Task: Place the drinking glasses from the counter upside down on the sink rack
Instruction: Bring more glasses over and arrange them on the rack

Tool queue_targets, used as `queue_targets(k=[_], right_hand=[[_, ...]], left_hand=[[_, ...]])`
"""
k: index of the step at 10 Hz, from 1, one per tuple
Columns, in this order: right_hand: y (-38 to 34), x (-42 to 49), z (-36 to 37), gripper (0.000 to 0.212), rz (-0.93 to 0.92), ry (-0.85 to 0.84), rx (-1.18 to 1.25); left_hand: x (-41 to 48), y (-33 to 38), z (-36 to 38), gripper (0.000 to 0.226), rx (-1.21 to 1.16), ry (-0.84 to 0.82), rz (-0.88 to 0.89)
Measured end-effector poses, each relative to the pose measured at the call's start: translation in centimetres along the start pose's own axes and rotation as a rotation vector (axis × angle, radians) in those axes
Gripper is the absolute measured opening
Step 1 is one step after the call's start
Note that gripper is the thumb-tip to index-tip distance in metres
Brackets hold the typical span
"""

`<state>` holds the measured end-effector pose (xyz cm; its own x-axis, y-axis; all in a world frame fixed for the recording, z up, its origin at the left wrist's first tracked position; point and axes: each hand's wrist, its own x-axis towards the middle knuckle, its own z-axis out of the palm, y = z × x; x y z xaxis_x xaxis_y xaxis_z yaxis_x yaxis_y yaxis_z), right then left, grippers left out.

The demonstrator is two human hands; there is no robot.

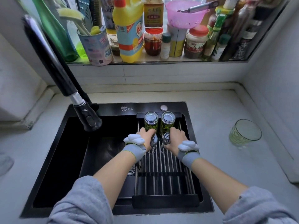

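From my feed I take the yellow detergent bottle [129, 32] on the window ledge [161, 62] as my landmark: left of it stands a printed cup [97, 47] holding brushes, and further left a green glass bottle [55, 29]. Right of it I see a red-lidded chili jar [153, 42], a pink colander [184, 13] perched on a tin, and a cluster of dark sauce bottles [239, 29]. Below and left of it, the black faucet [68, 78] slants down.

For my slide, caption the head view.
Both hands set clear glasses upside down on the sink rack.
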<state>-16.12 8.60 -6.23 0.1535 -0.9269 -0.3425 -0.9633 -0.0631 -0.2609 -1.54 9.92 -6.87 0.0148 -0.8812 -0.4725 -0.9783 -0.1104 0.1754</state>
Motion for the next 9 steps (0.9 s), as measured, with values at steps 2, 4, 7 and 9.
queue_targets(k=[2,4,7,9], right_hand=[[-0.4,-0.3,0.2,0.047,0.104,-0.014,0.061],[-1.0,-0.5,0.1,0.058,0.182,-0.011,0.105],[-1.2,-0.5,0.2,0.064,0.204,-0.007,0.171],[-1.1,-0.5,0.2,0.064,0.191,-0.006,0.163]], left_hand=[[-0.4,0.7,0.1,0.062,-0.154,0.061,-0.152],[-0.4,0.7,0.1,0.063,-0.206,0.075,-0.169],[-0.2,0.8,0.1,0.063,-0.279,0.087,-0.155],[-0.1,1.7,0.3,0.064,-0.272,0.084,-0.164]])
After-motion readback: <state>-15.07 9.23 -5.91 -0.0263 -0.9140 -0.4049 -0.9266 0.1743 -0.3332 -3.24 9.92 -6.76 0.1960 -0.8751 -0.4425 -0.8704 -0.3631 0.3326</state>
